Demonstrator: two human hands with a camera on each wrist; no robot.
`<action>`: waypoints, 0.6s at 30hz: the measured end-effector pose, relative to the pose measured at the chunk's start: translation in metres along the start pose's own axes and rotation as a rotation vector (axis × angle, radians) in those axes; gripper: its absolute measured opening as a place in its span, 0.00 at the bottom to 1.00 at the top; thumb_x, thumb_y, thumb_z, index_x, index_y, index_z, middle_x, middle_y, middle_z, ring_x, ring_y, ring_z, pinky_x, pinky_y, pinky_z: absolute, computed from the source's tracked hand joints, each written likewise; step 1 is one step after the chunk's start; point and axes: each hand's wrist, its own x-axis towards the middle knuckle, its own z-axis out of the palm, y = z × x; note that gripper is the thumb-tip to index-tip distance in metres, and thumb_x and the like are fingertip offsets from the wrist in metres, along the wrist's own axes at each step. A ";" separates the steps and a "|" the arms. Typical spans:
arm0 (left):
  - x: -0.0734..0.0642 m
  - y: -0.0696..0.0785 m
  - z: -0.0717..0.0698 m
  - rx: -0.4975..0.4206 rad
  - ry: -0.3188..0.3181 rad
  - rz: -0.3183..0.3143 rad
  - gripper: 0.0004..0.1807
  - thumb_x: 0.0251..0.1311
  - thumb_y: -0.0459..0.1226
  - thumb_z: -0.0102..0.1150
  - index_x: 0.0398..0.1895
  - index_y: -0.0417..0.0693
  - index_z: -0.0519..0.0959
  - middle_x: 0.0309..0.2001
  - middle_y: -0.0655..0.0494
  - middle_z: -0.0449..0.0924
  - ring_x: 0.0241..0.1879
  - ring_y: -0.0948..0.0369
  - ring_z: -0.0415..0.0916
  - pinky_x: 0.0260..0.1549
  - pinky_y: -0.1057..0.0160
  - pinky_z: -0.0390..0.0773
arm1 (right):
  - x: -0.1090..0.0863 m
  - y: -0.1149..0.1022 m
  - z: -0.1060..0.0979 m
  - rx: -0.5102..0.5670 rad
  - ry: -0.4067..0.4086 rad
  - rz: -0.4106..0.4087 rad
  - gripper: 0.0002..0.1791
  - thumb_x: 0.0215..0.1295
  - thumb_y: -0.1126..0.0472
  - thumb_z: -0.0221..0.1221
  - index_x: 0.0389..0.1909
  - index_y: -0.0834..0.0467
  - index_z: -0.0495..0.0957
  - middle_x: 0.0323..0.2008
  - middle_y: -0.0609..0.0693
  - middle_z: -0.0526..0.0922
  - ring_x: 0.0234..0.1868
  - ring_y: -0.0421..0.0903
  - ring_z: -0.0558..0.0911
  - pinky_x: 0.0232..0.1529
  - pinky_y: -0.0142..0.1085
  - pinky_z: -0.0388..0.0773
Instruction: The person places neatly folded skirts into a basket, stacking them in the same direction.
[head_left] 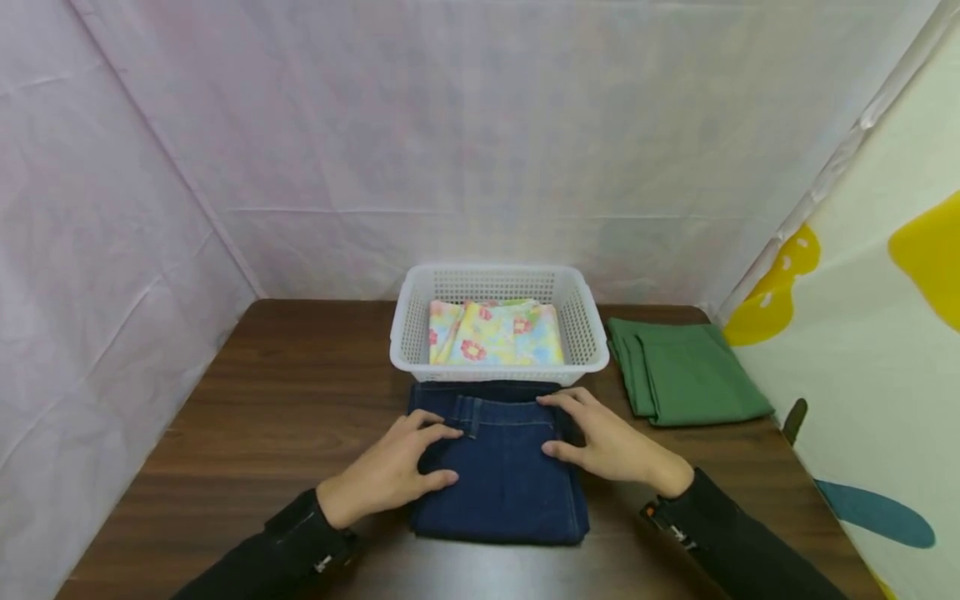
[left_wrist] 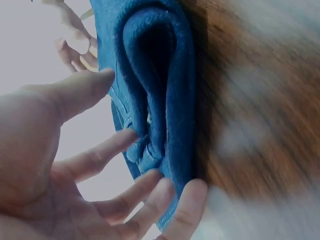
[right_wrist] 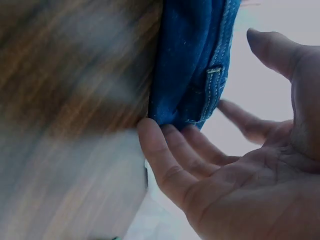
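A pair of folded dark blue jeans [head_left: 502,483] lies on the table in front of the basket, with its waistband and a belt loop facing up. My left hand [head_left: 393,467] touches its left side, fingers spread. In the left wrist view the folded denim layers [left_wrist: 177,110] show edge-on beside the fingertips. On the other side, my right hand [head_left: 611,437] rests at the upper right of the jeans, thumb apart from the fingers. The right wrist view shows several fingertips against the denim edge [right_wrist: 185,65]. Neither hand is curled round the cloth.
Behind the jeans stands a white plastic basket [head_left: 408,329] holding folded floral cloth [head_left: 495,333]. A folded green cloth [head_left: 693,375] lies to the basket's right. White sheeting [head_left: 480,150] closes off the back of the brown wooden table [head_left: 247,442].
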 end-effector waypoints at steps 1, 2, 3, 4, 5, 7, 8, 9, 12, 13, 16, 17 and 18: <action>-0.001 -0.001 -0.001 -0.002 0.017 -0.017 0.32 0.65 0.52 0.75 0.71 0.58 0.80 0.72 0.45 0.73 0.70 0.43 0.71 0.65 0.39 0.78 | -0.001 0.000 0.000 0.015 0.004 0.017 0.41 0.74 0.36 0.65 0.81 0.47 0.66 0.71 0.54 0.70 0.65 0.51 0.79 0.62 0.52 0.81; -0.001 -0.001 -0.003 -0.006 0.032 -0.036 0.32 0.65 0.52 0.75 0.71 0.56 0.81 0.72 0.44 0.72 0.70 0.42 0.71 0.65 0.38 0.78 | -0.002 0.000 0.000 0.032 0.006 0.034 0.43 0.73 0.36 0.65 0.82 0.49 0.65 0.71 0.56 0.70 0.64 0.52 0.79 0.61 0.51 0.82; -0.002 -0.002 -0.005 -0.007 0.046 -0.057 0.33 0.64 0.51 0.76 0.71 0.56 0.81 0.72 0.43 0.72 0.70 0.41 0.70 0.65 0.37 0.78 | -0.004 -0.001 -0.001 0.056 0.008 0.053 0.44 0.73 0.36 0.65 0.82 0.50 0.63 0.71 0.58 0.70 0.65 0.53 0.79 0.60 0.50 0.83; -0.003 -0.003 -0.006 -0.009 0.059 -0.079 0.33 0.64 0.51 0.76 0.71 0.54 0.80 0.72 0.41 0.71 0.70 0.40 0.70 0.65 0.36 0.77 | -0.005 -0.001 -0.001 0.082 0.010 0.071 0.45 0.73 0.37 0.66 0.83 0.52 0.62 0.71 0.60 0.69 0.65 0.55 0.79 0.59 0.50 0.84; -0.003 -0.004 -0.007 -0.008 0.070 -0.103 0.34 0.63 0.51 0.77 0.71 0.53 0.80 0.72 0.40 0.71 0.70 0.40 0.70 0.65 0.35 0.78 | -0.007 -0.001 -0.001 0.110 0.011 0.096 0.46 0.72 0.37 0.66 0.83 0.53 0.61 0.71 0.62 0.69 0.65 0.57 0.80 0.58 0.49 0.85; -0.005 -0.005 -0.010 -0.015 0.083 -0.155 0.37 0.63 0.52 0.77 0.72 0.51 0.78 0.72 0.39 0.71 0.69 0.39 0.72 0.64 0.35 0.78 | -0.010 -0.002 -0.002 0.165 0.017 0.147 0.48 0.72 0.38 0.67 0.83 0.54 0.59 0.72 0.65 0.68 0.66 0.60 0.80 0.57 0.50 0.86; -0.006 -0.007 -0.011 -0.017 0.085 -0.181 0.39 0.63 0.53 0.77 0.74 0.48 0.77 0.71 0.38 0.71 0.69 0.40 0.72 0.64 0.35 0.79 | -0.011 -0.002 -0.003 0.194 0.018 0.177 0.48 0.72 0.38 0.67 0.83 0.55 0.58 0.73 0.66 0.68 0.67 0.62 0.81 0.58 0.51 0.86; -0.007 -0.008 -0.012 -0.020 0.084 -0.207 0.41 0.63 0.54 0.76 0.75 0.46 0.75 0.71 0.37 0.71 0.68 0.41 0.74 0.63 0.36 0.79 | -0.012 -0.003 -0.003 0.236 0.017 0.206 0.49 0.72 0.38 0.67 0.83 0.57 0.57 0.74 0.67 0.67 0.67 0.63 0.80 0.57 0.51 0.87; -0.008 -0.010 -0.015 -0.040 0.072 -0.274 0.51 0.61 0.58 0.76 0.78 0.37 0.68 0.67 0.36 0.72 0.61 0.46 0.78 0.58 0.41 0.83 | -0.015 -0.007 -0.006 0.403 -0.001 0.320 0.52 0.71 0.40 0.68 0.84 0.59 0.54 0.74 0.68 0.70 0.63 0.60 0.84 0.51 0.49 0.89; -0.009 -0.010 -0.016 -0.046 0.067 -0.294 0.54 0.61 0.59 0.76 0.79 0.34 0.66 0.66 0.36 0.73 0.58 0.48 0.79 0.56 0.43 0.84 | -0.016 -0.010 -0.007 0.464 -0.007 0.364 0.53 0.71 0.40 0.69 0.84 0.60 0.53 0.74 0.68 0.70 0.62 0.59 0.85 0.48 0.48 0.90; -0.008 -0.010 -0.017 -0.066 0.062 -0.337 0.59 0.60 0.61 0.76 0.78 0.26 0.63 0.61 0.36 0.77 0.54 0.51 0.77 0.48 0.48 0.85 | -0.019 -0.016 -0.007 0.623 -0.023 0.484 0.55 0.69 0.42 0.72 0.84 0.61 0.52 0.73 0.69 0.72 0.58 0.56 0.87 0.41 0.47 0.92; -0.008 -0.010 -0.016 -0.072 0.067 -0.339 0.59 0.59 0.61 0.76 0.77 0.24 0.64 0.61 0.36 0.78 0.54 0.51 0.76 0.48 0.49 0.84 | -0.020 -0.018 -0.006 0.648 -0.027 0.516 0.55 0.68 0.42 0.72 0.84 0.61 0.53 0.72 0.69 0.73 0.57 0.55 0.87 0.41 0.48 0.92; -0.006 -0.010 -0.015 -0.083 0.070 -0.338 0.58 0.60 0.60 0.76 0.76 0.24 0.66 0.59 0.37 0.80 0.55 0.51 0.75 0.46 0.50 0.84 | -0.021 -0.019 -0.005 0.679 -0.027 0.540 0.55 0.68 0.42 0.73 0.83 0.62 0.54 0.74 0.70 0.70 0.59 0.57 0.86 0.41 0.48 0.92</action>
